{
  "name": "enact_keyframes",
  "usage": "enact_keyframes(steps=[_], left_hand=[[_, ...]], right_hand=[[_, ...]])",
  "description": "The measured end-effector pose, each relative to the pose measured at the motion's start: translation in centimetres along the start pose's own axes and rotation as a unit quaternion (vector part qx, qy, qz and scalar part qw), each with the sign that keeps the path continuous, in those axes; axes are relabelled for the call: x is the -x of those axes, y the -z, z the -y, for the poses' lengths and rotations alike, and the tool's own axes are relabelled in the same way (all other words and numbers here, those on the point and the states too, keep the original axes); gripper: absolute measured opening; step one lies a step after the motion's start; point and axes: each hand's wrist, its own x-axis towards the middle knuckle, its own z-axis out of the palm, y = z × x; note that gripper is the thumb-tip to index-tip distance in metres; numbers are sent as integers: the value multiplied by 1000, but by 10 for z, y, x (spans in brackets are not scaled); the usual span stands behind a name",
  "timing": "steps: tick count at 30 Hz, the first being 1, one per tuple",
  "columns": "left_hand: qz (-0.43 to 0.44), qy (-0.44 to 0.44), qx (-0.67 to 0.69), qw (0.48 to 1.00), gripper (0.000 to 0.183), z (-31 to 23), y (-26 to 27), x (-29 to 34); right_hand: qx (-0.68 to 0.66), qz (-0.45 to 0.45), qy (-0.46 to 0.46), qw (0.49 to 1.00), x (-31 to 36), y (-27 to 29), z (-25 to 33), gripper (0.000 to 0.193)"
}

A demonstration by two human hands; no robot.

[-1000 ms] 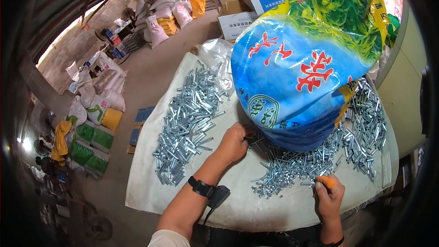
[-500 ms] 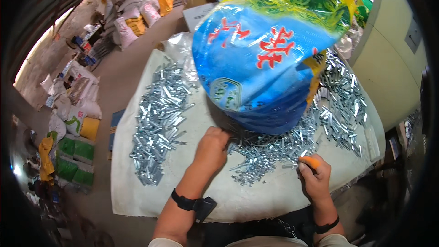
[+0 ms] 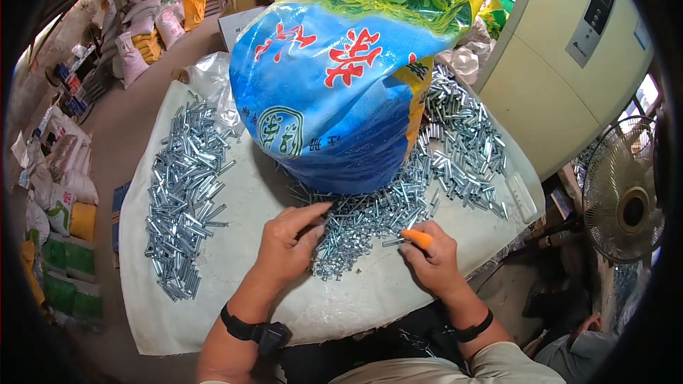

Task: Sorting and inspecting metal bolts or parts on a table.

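My left hand [image 3: 286, 242] is at the left edge of the middle heap of small silvery metal pieces [image 3: 345, 245], forefinger stretched out and thumb apart, with nothing visible between them. My right hand [image 3: 435, 259] is closed at that heap's right edge. It pinches a short metal rod [image 3: 393, 242] beside an orange cover [image 3: 417, 239] that looks like a finger cot on the forefinger. Behind the heap stands a big blue printed sack [image 3: 320, 107], with metal pieces round its base. Longer metal rods [image 3: 186, 199] lie in a pile on the left.
A pale cloth [image 3: 235, 299] covers the work surface. More metal rods [image 3: 466, 149] lie at the right, near a clear plastic piece [image 3: 521, 198]. A cream cabinet [image 3: 548, 85] and a fan [image 3: 626, 192] stand farther right. Another person's sleeve [image 3: 580, 355] shows lower right. Sacks [image 3: 67, 256] line the left.
The view has swung right, so the scene sits farther left. My left hand has drawn back from the sack's base, its forefinger now showing stretched. A rod shows more plainly in my right hand.
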Motion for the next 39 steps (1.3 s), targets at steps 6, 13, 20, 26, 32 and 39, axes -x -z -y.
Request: enact_keyframes(steps=[6,13,20,26,32,39], left_hand=[[71,106,177,976,39,-1,-19,16],[68,153,271,948,17,-2,-31,22],[61,149,314,936,11,-6,-32,23],[75,166,312,933,11,-9,-29,21],[87,161,356,916,17,-7,-32,28],[186,50,128,973,27,-14,-35,30]], right_hand=[[145,93,-2,985,-8,-3,14,19],[47,91,-62,993,-12,-7,27,18],[-32,57,-49,997,-8,-16,48,19],[-37,30,-37,998,-6,-17,51,20],[-162,28,-150,975,0,-18,66,14],[-303,24,-171,937,3,-23,68,18]])
